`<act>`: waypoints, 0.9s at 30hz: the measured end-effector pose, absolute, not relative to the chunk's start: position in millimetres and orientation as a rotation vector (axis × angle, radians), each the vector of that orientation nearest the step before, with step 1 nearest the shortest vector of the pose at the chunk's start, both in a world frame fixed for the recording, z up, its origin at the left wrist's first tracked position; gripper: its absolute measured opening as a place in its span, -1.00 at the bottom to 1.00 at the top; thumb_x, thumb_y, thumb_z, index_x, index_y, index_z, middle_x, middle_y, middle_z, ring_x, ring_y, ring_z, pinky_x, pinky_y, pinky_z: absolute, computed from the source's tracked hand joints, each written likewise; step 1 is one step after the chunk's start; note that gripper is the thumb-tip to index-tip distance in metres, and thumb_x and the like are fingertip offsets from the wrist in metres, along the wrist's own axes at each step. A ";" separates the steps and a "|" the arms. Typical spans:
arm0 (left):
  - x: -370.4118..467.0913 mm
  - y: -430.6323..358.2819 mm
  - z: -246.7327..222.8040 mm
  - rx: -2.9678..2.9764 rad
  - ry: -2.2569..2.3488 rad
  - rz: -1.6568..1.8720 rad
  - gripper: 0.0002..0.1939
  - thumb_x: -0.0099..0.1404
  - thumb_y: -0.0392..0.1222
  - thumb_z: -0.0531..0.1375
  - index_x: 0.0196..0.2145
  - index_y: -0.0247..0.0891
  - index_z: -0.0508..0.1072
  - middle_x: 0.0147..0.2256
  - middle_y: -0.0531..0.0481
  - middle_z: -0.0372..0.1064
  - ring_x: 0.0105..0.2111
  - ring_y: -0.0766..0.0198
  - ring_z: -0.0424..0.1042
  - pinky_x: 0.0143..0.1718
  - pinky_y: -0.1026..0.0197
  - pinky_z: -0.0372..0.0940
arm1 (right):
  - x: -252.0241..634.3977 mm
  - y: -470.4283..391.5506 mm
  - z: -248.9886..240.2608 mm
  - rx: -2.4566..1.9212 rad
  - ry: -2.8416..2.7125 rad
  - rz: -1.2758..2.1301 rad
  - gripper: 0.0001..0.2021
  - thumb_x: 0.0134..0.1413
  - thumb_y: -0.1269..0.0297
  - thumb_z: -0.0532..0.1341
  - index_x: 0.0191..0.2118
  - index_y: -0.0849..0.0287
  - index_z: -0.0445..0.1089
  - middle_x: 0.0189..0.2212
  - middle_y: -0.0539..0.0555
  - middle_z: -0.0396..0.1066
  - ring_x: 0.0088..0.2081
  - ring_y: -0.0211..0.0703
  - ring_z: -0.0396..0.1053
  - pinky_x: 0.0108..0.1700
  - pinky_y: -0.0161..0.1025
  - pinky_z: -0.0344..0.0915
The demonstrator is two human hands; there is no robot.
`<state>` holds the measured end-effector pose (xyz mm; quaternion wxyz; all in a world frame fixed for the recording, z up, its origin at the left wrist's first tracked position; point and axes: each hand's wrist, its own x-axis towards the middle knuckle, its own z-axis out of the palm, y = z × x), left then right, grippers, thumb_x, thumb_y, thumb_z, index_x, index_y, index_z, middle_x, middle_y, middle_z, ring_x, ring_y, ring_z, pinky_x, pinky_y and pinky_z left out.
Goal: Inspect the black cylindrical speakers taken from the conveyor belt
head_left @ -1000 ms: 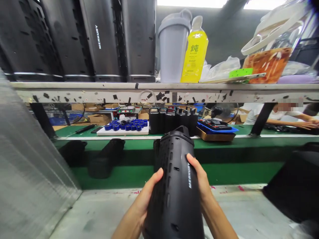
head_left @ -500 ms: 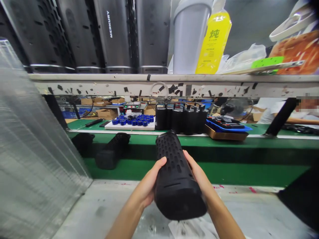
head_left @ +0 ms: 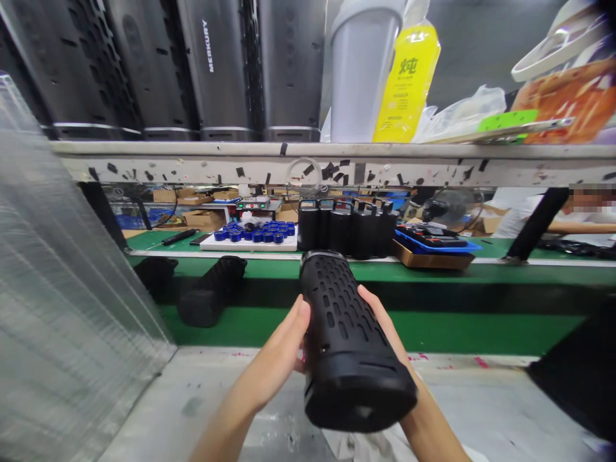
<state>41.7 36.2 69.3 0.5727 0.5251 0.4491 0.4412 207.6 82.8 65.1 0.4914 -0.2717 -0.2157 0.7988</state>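
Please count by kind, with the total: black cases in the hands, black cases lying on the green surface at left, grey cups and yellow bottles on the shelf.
Held black case: 1
Black cases lying at left: 2
Grey cup: 1
Yellow bottle: 1
Total: 5

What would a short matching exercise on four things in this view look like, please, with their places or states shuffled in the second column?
1. Slotted black case
2. Yellow bottle
3. Round blue parts
4. Blue tray

A. Set out on a white board
B. Loaded with dark items
C. Gripped between left hand and right hand
D. On the upper shelf, beside a grey cup

Pairs: 1-C, 2-D, 3-A, 4-B
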 end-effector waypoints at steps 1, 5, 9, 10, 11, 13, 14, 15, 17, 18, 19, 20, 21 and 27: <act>40.7 35.7 68.7 1.245 1.012 1.030 -0.02 0.24 0.54 -0.10 0.40 -0.09 -0.17 0.33 -0.23 0.05 0.14 -0.20 0.28 -0.10 -0.07 0.36 | 208.1 83.4 65.1 -0.616 -0.515 1.886 -0.79 -0.01 0.12 0.36 -0.42 0.18 0.53 -0.48 -0.01 0.58 -0.49 -0.21 0.51 -0.30 -0.32 0.51; 43.1 31.4 63.9 1.388 0.887 1.015 0.09 0.12 0.63 -0.13 0.41 -0.02 -0.28 0.43 -0.07 -0.27 0.36 -0.17 -0.07 0.25 -0.21 0.10 | 211.2 84.3 64.4 -0.592 -0.636 1.656 -0.75 -0.07 0.03 0.39 -0.35 0.11 0.56 -0.42 -0.05 0.59 -0.32 -0.13 0.54 -0.14 -0.25 0.51; 50.4 26.8 59.9 1.499 0.841 1.079 0.18 0.09 0.58 0.04 0.41 -0.12 -0.34 0.44 0.04 -0.43 0.42 0.07 -0.33 0.41 0.08 -0.31 | 212.2 82.8 63.4 -0.653 -0.769 1.564 -0.65 0.02 -0.11 0.29 -0.28 0.08 0.57 -0.29 0.03 0.60 -0.08 0.06 0.52 0.05 -0.03 0.46; 52.3 26.1 59.9 1.508 0.850 1.080 0.20 0.09 0.57 0.06 0.41 -0.15 -0.36 0.44 0.03 -0.43 0.42 0.09 -0.32 0.41 0.11 -0.31 | 211.9 82.6 62.8 -0.662 -0.786 1.543 -0.64 0.01 -0.12 0.28 -0.27 0.07 0.57 -0.28 0.03 0.60 -0.05 0.07 0.50 0.06 -0.01 0.45; 54.1 25.5 60.3 1.502 0.864 1.080 0.21 0.09 0.56 0.08 0.41 -0.16 -0.37 0.44 0.03 -0.43 0.42 0.11 -0.31 0.41 0.13 -0.31 | 211.4 82.7 61.9 -0.667 -0.799 1.524 -0.63 0.00 -0.12 0.28 -0.26 0.06 0.57 -0.27 0.03 0.60 -0.03 0.08 0.49 0.07 0.00 0.44; 56.8 25.0 61.9 1.463 0.918 1.084 0.18 0.13 0.54 0.09 0.41 -0.15 -0.36 0.43 0.06 -0.40 0.42 0.13 -0.29 0.41 0.13 -0.31 | 210.2 83.9 59.8 -0.670 -0.811 1.494 -0.63 -0.02 -0.12 0.30 -0.25 0.05 0.57 -0.26 0.03 0.60 -0.02 0.08 0.49 0.08 0.00 0.44; 57.4 25.1 62.8 1.434 0.949 1.086 0.15 0.15 0.52 0.10 0.41 -0.14 -0.35 0.43 0.09 -0.38 0.42 0.13 -0.30 0.41 0.11 -0.32 | 209.6 84.9 58.9 -0.673 -0.806 1.486 -0.64 -0.03 -0.11 0.30 -0.25 0.05 0.57 -0.26 0.02 0.60 -0.01 0.08 0.49 0.09 -0.01 0.43; 57.4 25.7 63.5 1.404 0.971 1.086 0.12 0.18 0.50 0.10 0.41 -0.14 -0.32 0.43 0.11 -0.37 0.42 0.14 -0.30 0.41 0.11 -0.34 | 208.9 86.1 58.3 -0.683 -0.792 1.486 -0.65 -0.04 -0.10 0.31 -0.26 0.06 0.56 -0.27 0.02 0.60 -0.02 0.07 0.49 0.09 -0.02 0.44; 55.7 28.7 63.2 1.376 0.958 1.083 0.08 0.23 0.43 0.13 0.41 -0.16 -0.30 0.43 0.11 -0.36 0.42 0.15 -0.32 0.41 0.11 -0.37 | 207.7 88.0 58.2 -0.698 -0.740 1.505 -0.67 -0.04 -0.07 0.31 -0.29 0.07 0.56 -0.29 0.01 0.60 -0.04 0.05 0.50 0.07 -0.05 0.45; 54.2 31.2 61.8 1.370 0.928 1.074 0.09 0.23 0.40 0.16 0.41 -0.18 -0.31 0.43 0.10 -0.37 0.42 0.14 -0.33 0.41 0.11 -0.37 | 207.3 88.5 58.6 -0.698 -0.707 1.538 -0.67 -0.03 -0.06 0.30 -0.29 0.09 0.55 -0.29 0.02 0.60 -0.06 0.05 0.51 0.05 -0.07 0.46; 52.6 34.1 59.7 1.352 0.892 1.059 0.12 0.21 0.38 0.19 0.41 -0.18 -0.34 0.43 0.08 -0.39 0.42 0.12 -0.34 0.41 0.09 -0.36 | 207.0 88.7 58.9 -0.701 -0.669 1.596 -0.65 -0.01 -0.06 0.29 -0.27 0.12 0.55 -0.29 0.04 0.60 -0.07 0.06 0.52 0.03 -0.07 0.47; 51.3 37.5 56.8 1.308 0.862 1.046 0.15 0.19 0.40 0.21 0.41 -0.17 -0.36 0.43 0.06 -0.41 0.42 0.09 -0.35 0.41 0.05 -0.35 | 206.8 88.7 58.8 -0.715 -0.633 1.667 -0.63 -0.01 -0.06 0.28 -0.23 0.15 0.54 -0.28 0.07 0.60 -0.07 0.07 0.52 0.02 -0.06 0.47; 50.6 40.9 53.6 1.239 0.842 1.044 0.17 0.16 0.42 0.21 0.41 -0.15 -0.37 0.43 0.03 -0.42 0.42 0.05 -0.33 0.41 0.00 -0.32 | 206.7 88.6 58.2 -0.730 -0.614 1.718 -0.59 0.00 -0.06 0.28 -0.17 0.18 0.53 -0.25 0.10 0.60 -0.07 0.09 0.52 0.01 -0.05 0.48; 60.4 53.6 43.3 1.013 0.724 1.176 -0.15 0.09 0.21 0.40 0.21 -0.21 0.25 0.26 -0.19 0.22 0.26 -0.10 0.20 0.26 0.02 0.16 | 207.9 92.2 39.6 -0.558 -0.971 1.336 -0.16 -0.07 0.04 0.40 0.32 -0.01 0.08 0.21 0.06 0.32 0.23 0.06 0.28 0.27 -0.04 0.22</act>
